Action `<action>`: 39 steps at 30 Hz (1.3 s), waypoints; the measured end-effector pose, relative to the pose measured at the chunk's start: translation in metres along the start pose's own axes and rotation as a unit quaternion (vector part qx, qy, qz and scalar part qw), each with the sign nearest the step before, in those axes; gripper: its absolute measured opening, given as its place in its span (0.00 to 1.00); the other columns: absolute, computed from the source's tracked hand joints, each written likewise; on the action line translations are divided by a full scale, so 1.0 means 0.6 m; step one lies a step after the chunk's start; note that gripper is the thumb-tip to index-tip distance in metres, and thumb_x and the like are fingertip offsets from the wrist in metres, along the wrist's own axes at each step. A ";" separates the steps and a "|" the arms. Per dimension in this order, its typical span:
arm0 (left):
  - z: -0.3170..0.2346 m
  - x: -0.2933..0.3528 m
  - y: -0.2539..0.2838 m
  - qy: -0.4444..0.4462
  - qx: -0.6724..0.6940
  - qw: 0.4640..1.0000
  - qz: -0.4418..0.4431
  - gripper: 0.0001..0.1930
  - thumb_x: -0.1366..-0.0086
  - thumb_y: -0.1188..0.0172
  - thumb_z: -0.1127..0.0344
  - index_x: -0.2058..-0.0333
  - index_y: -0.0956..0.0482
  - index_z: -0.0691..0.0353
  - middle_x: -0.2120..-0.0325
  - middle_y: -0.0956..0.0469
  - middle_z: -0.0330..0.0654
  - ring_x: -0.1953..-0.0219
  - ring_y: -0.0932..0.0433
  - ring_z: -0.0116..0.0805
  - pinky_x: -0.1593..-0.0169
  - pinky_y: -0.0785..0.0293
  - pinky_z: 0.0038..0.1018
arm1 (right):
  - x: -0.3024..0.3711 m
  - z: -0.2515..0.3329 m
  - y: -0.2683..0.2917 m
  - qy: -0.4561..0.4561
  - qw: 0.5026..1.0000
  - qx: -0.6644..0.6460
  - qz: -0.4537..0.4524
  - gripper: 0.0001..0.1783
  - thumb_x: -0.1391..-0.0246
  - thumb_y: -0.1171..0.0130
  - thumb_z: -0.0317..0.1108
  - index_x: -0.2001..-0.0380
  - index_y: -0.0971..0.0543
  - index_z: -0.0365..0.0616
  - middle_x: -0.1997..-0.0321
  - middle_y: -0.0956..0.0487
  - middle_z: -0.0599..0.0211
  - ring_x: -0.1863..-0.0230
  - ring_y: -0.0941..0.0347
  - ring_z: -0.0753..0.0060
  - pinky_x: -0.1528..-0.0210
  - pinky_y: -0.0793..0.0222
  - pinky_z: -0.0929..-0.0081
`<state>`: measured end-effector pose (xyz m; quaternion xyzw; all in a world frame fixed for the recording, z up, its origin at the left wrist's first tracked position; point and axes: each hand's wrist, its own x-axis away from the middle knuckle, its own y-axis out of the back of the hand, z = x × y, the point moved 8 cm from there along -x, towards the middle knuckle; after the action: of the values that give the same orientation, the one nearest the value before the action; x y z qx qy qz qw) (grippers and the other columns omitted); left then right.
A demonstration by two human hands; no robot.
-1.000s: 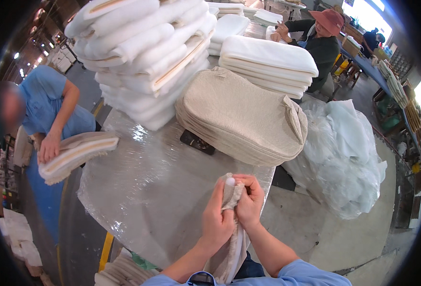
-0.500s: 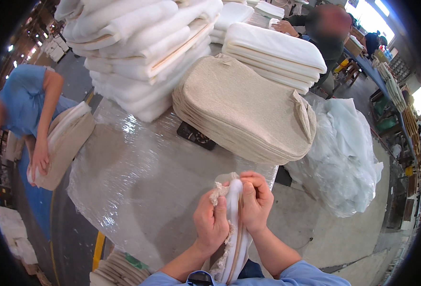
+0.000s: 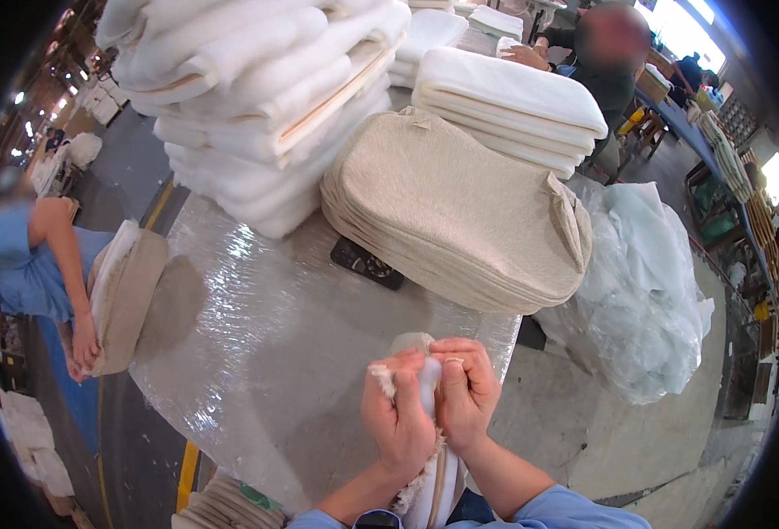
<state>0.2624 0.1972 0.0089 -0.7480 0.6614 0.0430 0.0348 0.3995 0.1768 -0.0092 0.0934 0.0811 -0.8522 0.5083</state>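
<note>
Head cam, the only view I've got: since half a second ago my two hands have bunched closer around the far end of the work, so less of the white padded core [image 3: 428, 388] peeks out; over on my left, the co-worker's beige-and-white pad [image 3: 134, 300] has swung more upright too.

My left hand [image 3: 400, 423] is curled tight on the frayed edge of the beige cover [image 3: 413, 341]; my right hand [image 3: 467, 397] is pinching the other side of it, thumb against bent forefinger, though I can't see all the fingertips. The whole thing sits right in front of me, between my palms, at the near side of the plastic-wrapped table [image 3: 319, 379].

I'd guess it's light, soft and squishy, not slippery, hard to break; the frayed edge probably sheds, so I'd grip the fabric a bit in from it, one hand per side. Long axis runs from my lap straight away from me; the far end points toward the beige stack [image 3: 455, 203]; the near end's cut off by the frame.
</note>
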 end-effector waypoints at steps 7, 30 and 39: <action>0.006 0.012 -0.002 -0.149 0.055 0.987 0.005 0.14 0.21 0.49 0.64 0.64 0.21 0.66 0.63 0.19 0.50 0.54 0.19 0.45 0.43 0.22 0.45 | 0.004 -0.003 0.011 0.072 0.997 -0.034 -0.003 0.13 0.29 0.42 0.33 0.67 0.19 0.35 0.54 0.16 0.52 0.51 0.24 0.58 0.44 0.27 0.60; 0.150 -0.116 0.081 0.166 0.335 0.920 0.118 0.21 0.16 0.54 0.53 0.37 0.30 0.63 0.49 0.25 0.46 0.62 0.16 0.38 0.59 0.17 0.32 | -0.156 -0.094 -0.102 -0.206 0.948 -0.207 0.127 0.39 0.23 0.64 0.65 0.46 0.20 0.38 0.48 0.15 0.59 0.47 0.20 0.66 0.44 0.28 0.66; 0.208 -0.175 -0.006 0.148 0.140 0.962 0.183 0.44 0.22 0.58 0.30 0.21 0.52 0.54 0.30 0.35 0.46 0.35 0.29 0.38 0.34 0.33 0.35 | -0.102 -0.113 -0.175 -0.156 0.964 -0.109 0.185 0.58 0.35 0.77 0.83 0.19 0.47 0.49 0.24 0.35 0.58 0.27 0.41 0.64 0.27 0.46 0.61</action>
<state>0.2509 0.3148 -0.1038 -0.6000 0.7841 -0.1550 0.0324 0.3408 0.2942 -0.0558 -0.0839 0.0747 -0.7333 0.6706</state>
